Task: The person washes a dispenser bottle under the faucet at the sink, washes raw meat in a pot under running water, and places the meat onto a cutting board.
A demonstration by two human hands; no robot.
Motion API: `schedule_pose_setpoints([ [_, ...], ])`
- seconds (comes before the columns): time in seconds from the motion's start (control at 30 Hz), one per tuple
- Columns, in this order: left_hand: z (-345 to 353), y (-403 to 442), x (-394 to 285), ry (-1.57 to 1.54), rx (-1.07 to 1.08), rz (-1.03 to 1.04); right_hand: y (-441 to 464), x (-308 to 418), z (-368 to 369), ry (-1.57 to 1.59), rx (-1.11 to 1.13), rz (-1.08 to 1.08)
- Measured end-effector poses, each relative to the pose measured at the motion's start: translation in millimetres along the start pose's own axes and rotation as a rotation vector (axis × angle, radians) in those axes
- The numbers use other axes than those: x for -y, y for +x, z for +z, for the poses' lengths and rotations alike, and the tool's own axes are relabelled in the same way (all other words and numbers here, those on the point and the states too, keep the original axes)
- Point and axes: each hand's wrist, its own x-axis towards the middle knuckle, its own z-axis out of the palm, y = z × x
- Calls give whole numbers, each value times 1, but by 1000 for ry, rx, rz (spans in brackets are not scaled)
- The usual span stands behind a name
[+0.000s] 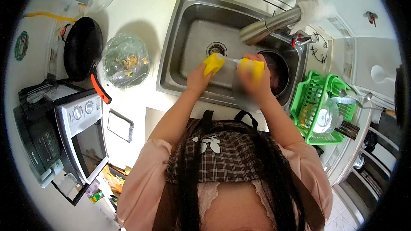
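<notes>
Over the metal sink (169,66), my left hand (198,78) is closed round a yellow sponge-like piece (213,63) with a whitish patch on top. My right hand (260,81), smeared by motion, grips another yellow thing (255,69) whose kind I cannot make out. A short white strip (233,60) shows between the two yellow things. Below my right hand is a blurred grey flat shape (245,94), too smeared to name. Beside that hand, a dark round pot (286,75) sits in the sink's right part, partly covered by the hand.
The faucet (269,25) reaches over the sink from the back right. A green dish rack (314,128) with bowls stands on the right. Leftward are a plastic-lined bowl of scraps (125,75), a frying pan (82,49), a phone-like slab (120,125) and a microwave (87,134).
</notes>
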Motion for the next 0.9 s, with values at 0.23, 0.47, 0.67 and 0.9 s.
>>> schedule_pose_setpoints([
  [0.23,-1,-1,-3,-5,-19,-15,9,9,14,237,53,278],
  [0.47,-3,-1,-1,-34,-46,28,-11,-93,115,148,153,252],
  [0.67,-2,1,0,-10,-3,-11,-11,-86,122,-5,212,344],
  [0.9,-2,3,2,-20,-43,21,-10,-96,115,8,330,247],
])
